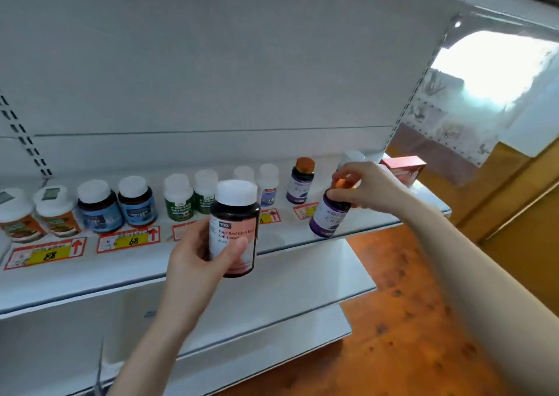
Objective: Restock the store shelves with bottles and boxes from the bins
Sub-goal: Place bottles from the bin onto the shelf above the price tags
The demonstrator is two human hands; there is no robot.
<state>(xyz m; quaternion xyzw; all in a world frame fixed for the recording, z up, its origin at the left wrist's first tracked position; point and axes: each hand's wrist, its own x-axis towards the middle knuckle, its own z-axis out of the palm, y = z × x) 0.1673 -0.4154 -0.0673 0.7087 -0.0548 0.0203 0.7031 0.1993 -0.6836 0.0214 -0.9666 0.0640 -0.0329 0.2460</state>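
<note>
While left hand (pixel 196 259) curls fingers round a white-capped jar (pixel 234 226), right hand (pixel 372 187) pinches a tilted purple bottle (pixel 328 218) by its cap at the shelf (pixel 90 274) front edge.

Soft, even light on a white shelf unit (pixel 211 62). A bright patch (pixel 490 69) at upper right is blown out. Lines bow toward the edges; fine detail looks smeared.

White shelf (pixel 90 277); pink-label bottle (pixel 231 229), white cap; purple bottle (pixel 326 218) (orange cap)

The right hand (pixel 367 188) mostly hides the cap of the purple bottle (pixel 328 218). The left edge cuts off the leftmost jar (pixel 15 218).
</note>
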